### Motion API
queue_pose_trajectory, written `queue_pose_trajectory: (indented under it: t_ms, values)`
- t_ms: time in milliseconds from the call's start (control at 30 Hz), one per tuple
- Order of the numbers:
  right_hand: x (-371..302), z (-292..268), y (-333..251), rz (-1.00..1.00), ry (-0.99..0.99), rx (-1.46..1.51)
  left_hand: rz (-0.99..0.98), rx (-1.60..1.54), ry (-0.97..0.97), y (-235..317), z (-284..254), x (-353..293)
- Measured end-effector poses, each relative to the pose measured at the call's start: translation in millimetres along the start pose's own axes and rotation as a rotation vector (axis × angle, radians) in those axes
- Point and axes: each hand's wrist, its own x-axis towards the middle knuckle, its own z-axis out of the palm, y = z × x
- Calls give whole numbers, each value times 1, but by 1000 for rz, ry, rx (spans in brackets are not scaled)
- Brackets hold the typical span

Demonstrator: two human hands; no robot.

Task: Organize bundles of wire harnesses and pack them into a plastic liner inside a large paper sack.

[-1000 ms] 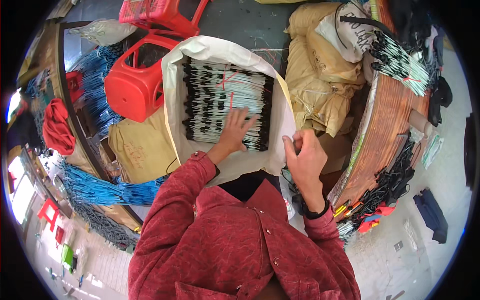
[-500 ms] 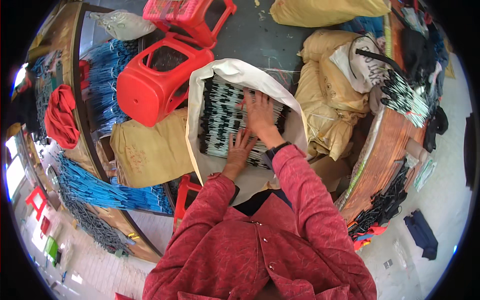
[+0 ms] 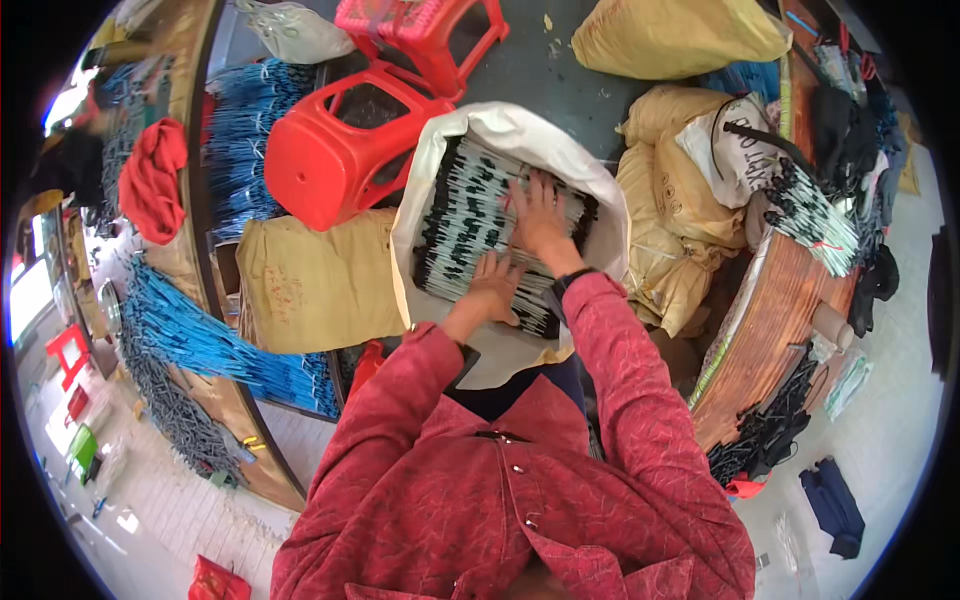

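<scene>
Okay, status: pale rods with black ends (image 3: 458,225) are inside the white sack (image 3: 530,130), lying side by side in packed rows that take up most of what shows through the mouth. Left hand (image 3: 495,290) is open, palm down, fingers spread on the rods nearer the body. Right hand (image 3: 543,222) is also open and flat on them, just beyond the left. Neither is gripping anything.

Done, as far as I can judge: rods are in and fairly level. Not done: sack mouth is wide open, no fold or tie on it. Can't tell how deep the stack goes; hands cover part of the top.

Around it: folded brown sack (image 3: 320,285) just left, red stool (image 3: 315,175) tipped on its side behind that, blue rods (image 3: 255,150) farther left. Bulging tan sacks (image 3: 685,145) sit to the right. Beyond them, another bundle of pale rods (image 3: 820,215) lies outside the sack, at the wooden table (image 3: 765,335); can't tell whether it belongs with this lot.
</scene>
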Motion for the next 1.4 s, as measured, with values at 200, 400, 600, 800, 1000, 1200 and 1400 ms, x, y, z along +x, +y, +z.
queue_pose_trajectory:
  t_ms: [200,400,600,800,1000,1200,1400]
  values:
    - [-38,0,-32,-137,-421,-3,-115,-141,666,31,-82,-103]
    - [-63,37,-81,-208,-512,-111,-871,-1270,791,-1,26,-141]
    - [-60,52,-78,-169,-740,-304,-943,-900,271,2,25,-147]
    - [-76,102,-68,-160,-572,-403,-619,-1188,-384,3,-2,-151]
    - [-86,114,-62,-223,-660,-270,-403,-1548,-48,-9,18,-158]
    - [-87,168,-41,48,-406,-254,-273,-1336,20,3,-10,-151]
    - [-92,114,-24,-229,-485,-132,-285,-1050,-83,5,-10,-165]
